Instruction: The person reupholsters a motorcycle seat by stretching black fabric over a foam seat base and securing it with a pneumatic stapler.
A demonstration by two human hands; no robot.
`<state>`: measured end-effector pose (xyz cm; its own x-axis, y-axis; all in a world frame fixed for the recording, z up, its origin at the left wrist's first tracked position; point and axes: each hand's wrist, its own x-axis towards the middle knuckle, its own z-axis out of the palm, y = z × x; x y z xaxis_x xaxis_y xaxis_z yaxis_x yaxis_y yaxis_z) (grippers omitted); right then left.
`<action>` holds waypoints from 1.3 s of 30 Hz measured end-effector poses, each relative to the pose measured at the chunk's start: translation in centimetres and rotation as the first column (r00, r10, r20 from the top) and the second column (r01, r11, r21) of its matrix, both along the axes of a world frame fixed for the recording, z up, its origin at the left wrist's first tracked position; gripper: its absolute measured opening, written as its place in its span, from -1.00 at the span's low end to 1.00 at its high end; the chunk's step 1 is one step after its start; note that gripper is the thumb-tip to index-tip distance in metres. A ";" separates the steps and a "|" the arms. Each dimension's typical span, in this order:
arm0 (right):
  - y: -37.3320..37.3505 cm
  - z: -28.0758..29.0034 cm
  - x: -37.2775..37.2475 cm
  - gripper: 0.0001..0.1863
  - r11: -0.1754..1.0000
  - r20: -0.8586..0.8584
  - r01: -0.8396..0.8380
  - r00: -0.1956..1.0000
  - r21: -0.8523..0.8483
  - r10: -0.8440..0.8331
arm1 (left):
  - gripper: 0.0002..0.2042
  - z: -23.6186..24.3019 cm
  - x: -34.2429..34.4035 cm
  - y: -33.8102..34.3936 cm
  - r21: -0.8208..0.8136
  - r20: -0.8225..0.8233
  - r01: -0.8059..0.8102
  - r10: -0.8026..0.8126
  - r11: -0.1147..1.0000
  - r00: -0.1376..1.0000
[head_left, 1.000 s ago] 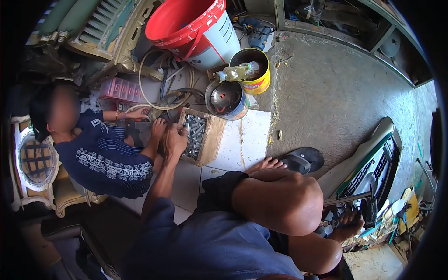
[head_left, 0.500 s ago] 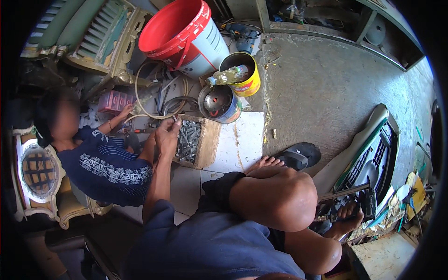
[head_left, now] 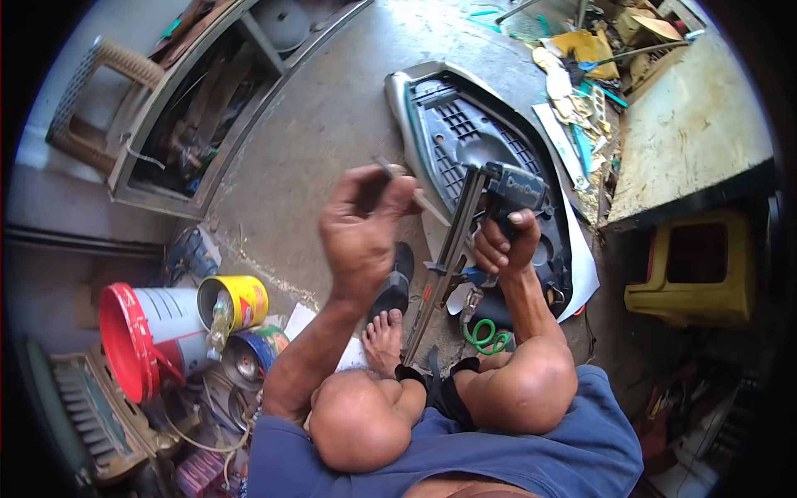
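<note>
The person sits at the bottom of the frame, knees up. Both hands are raised at centre: the left hand point(head_left: 363, 228) pinches a thin strip point(head_left: 408, 187), and just right of it the right hand point(head_left: 508, 242) grips a nail gun point(head_left: 473, 224). Behind the gun, upper centre, a moulded panel point(head_left: 465, 133) lies on the floor. A bucket point(head_left: 149, 336) and two cans point(head_left: 237, 303) sit lower left. A shelf unit point(head_left: 207, 100) fills the upper left, a stool point(head_left: 693, 266) stands at right.

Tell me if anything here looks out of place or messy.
Yes: a grey plastic panel lies face down on the concrete floor, and loose scraps are strewn beside it. The red-rimmed bucket lies tipped on its side.
</note>
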<state>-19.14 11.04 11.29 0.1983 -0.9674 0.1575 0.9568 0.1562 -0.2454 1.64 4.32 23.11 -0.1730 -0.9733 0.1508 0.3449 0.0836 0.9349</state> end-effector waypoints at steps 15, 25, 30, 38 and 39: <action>3.2 0.4 -1.0 -0.39 0.998 0.115 0.056 0.992 -0.027 -0.052 | -0.77 -0.1 -5.3 1.5 -0.051 0.394 0.113 -0.083 0.992 0.915; 2.7 0.5 -1.9 -0.38 0.988 0.121 0.127 0.986 -0.092 -0.115 | -0.68 -1.0 -6.4 2.4 -0.153 0.592 0.258 -0.121 0.954 0.797; 2.5 0.6 -3.5 -0.33 0.961 0.249 0.243 0.947 -0.131 -0.205 | -0.62 -1.3 -4.7 2.4 -0.191 0.624 0.456 -0.251 0.869 0.740; 2.7 0.3 -7.8 -0.47 0.899 0.310 0.418 0.879 -0.133 -0.362 | -0.48 -2.9 -3.4 4.0 0.031 -0.092 0.488 -0.483 0.872 0.871; 3.2 0.5 -8.0 -0.45 0.887 0.328 0.454 0.854 -0.087 -0.405 | -0.40 -2.8 -4.8 4.0 0.060 -0.145 0.408 -0.396 0.911 0.907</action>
<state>-27.19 14.20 11.80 -0.3099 -0.9030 0.2975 0.9503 -0.3035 0.0689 -3.14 8.33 20.33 -0.5375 -0.8353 0.1154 0.4478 -0.1668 0.8784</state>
